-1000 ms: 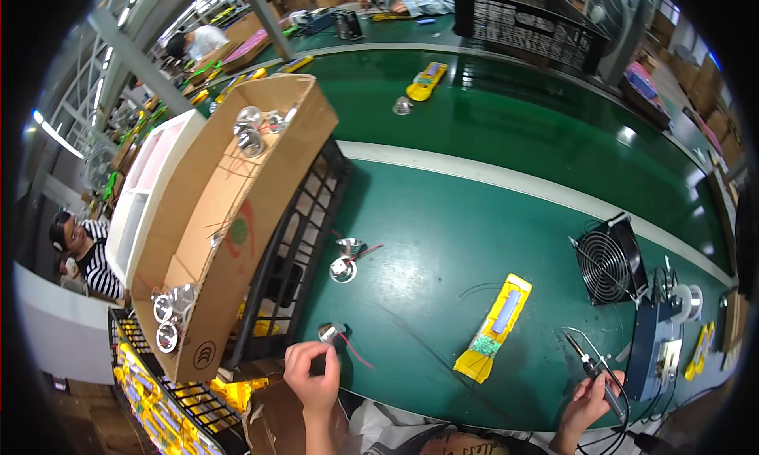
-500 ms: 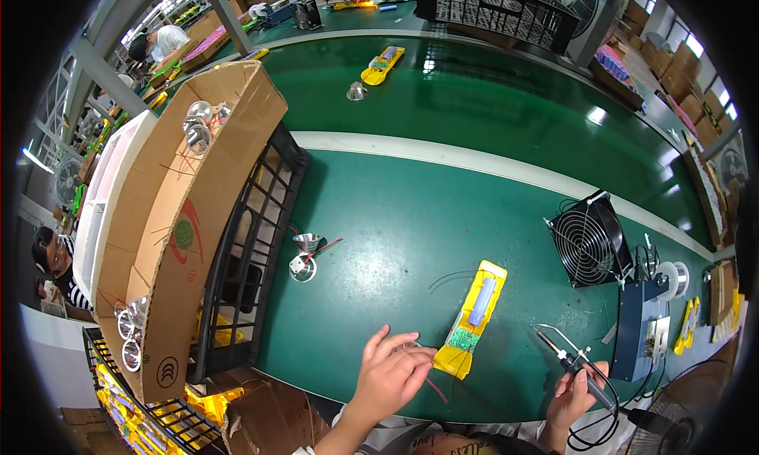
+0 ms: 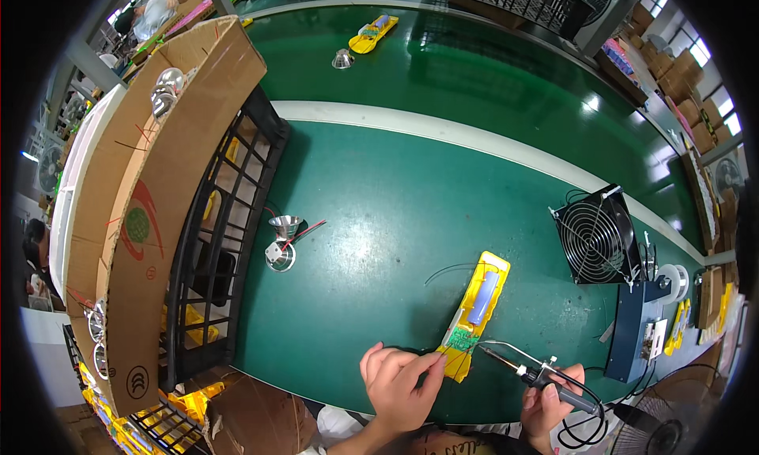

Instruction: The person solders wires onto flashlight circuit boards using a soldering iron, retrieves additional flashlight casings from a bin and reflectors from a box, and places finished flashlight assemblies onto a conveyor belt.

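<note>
In front of me on the green bench lies a yellow plastic housing (image 3: 497,263), tilted, with a blue-violet cylindrical battery (image 3: 483,298) and a small green circuit board (image 3: 461,339) in it. Thin dark wires trail from it. My left hand (image 3: 402,385) is at the housing's lower left edge, thumb and fingertips pinched together; what they hold is hidden. With my right hand (image 3: 547,407) I grip a soldering iron (image 3: 558,387) that has a thin metal feed tube (image 3: 511,347) alongside. Its tip is close to the board; I cannot tell whether they touch.
Two silver reflector cups (image 3: 285,227) with red wires lie at left, beside a black crate (image 3: 231,241) and a long cardboard box (image 3: 158,194). At right stand a black fan (image 3: 594,237) and a blue soldering unit (image 3: 628,328). Another yellow housing (image 3: 373,36) and a reflector (image 3: 342,59) lie beyond the pale rail.
The soldering iron has moved left, its tip coming to the circuit board. My left hand has shifted slightly right and its pinch is tighter by the housing. The whole view has shifted a little.
</note>
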Available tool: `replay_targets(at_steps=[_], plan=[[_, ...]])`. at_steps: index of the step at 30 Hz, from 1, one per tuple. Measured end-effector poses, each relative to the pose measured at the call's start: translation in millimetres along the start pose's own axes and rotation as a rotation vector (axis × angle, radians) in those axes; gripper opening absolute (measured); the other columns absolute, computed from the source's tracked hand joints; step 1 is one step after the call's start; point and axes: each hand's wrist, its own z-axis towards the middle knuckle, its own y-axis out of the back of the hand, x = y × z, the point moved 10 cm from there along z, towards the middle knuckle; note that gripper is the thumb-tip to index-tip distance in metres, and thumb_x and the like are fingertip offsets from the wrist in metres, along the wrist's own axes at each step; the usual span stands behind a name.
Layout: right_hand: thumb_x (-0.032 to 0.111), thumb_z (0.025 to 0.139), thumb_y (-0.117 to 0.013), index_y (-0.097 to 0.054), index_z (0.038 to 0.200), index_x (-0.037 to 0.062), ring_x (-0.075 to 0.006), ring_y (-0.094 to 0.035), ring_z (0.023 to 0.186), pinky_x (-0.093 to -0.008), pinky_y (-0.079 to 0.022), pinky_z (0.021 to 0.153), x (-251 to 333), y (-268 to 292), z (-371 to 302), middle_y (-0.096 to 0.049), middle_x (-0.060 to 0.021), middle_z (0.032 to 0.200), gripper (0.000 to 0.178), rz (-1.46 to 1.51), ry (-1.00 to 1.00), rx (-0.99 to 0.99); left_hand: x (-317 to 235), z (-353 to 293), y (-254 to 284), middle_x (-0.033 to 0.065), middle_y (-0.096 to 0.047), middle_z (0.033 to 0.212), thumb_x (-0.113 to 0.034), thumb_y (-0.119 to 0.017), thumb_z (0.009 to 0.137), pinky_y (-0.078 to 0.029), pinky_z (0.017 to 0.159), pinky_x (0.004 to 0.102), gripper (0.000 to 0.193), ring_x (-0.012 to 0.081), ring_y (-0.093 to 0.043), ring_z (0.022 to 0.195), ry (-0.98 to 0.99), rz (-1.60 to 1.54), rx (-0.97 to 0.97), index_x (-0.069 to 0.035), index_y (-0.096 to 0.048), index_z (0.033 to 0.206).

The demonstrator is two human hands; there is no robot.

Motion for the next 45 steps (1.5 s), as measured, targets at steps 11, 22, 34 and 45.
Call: replay_targets(at_steps=[11, 22, 34, 45], plan=[[0.019, 0.078, -0.065, -0.037, 0.086, 0.003, -0.0096, -0.042, 0.038, -0.0191, -0.035, 0.034, -4, -12, 1, -0.046, -0.0075, 0.06, 0.033, -0.042, -0.048, 0.006, -5, -2, -4, -0.0024, -0.045, 0.067, -0.005, -0.076, 0.058, -0.039, 0.074, 0.037, 0.02, 0.0164, -0.046, 0.066, -0.058, 0.007, 0.0, -0.014, -0.066, 0.072], [0.022, 0.078, -0.065, -0.038, 0.086, 0.0038, -0.0083, -0.042, 0.037, -0.0187, -0.035, 0.033, -7, -14, 1, -0.046, -0.0061, 0.058, 0.034, -0.12, -0.055, 0.003, 0, -9, -8, -0.0061, -0.048, 0.069, -0.012, -0.076, 0.061, -0.036, 0.081, 0.038, 0.02, 0.014, -0.048, 0.071, -0.035, -0.005, 0.028, -0.019, -0.065, 0.076], [0.022, 0.079, -0.065, -0.036, 0.086, 0.0039, -0.0082, -0.042, 0.037, -0.0188, -0.035, 0.033, -7, -15, -1, -0.047, -0.0063, 0.06, 0.035, -0.114, -0.042, 0.018, -5, -4, -5, -0.0035, -0.046, 0.067, -0.006, -0.076, 0.058, -0.038, 0.074, 0.0372, 0.02, 0.0163, -0.047, 0.066, -0.069, -0.005, 0.013, -0.014, -0.065, 0.072], [0.021, 0.078, -0.065, -0.036, 0.086, 0.0038, -0.0083, -0.043, 0.038, -0.0187, -0.036, 0.033, -6, -15, -1, -0.046, -0.0059, 0.061, 0.035, -0.113, -0.061, -0.003, -6, -4, -5, -0.0036, -0.047, 0.066, -0.005, -0.077, 0.057, -0.038, 0.073, 0.0366, 0.021, 0.0164, -0.047, 0.064, -0.076, 0.0, 0.002, -0.014, -0.066, 0.072]])
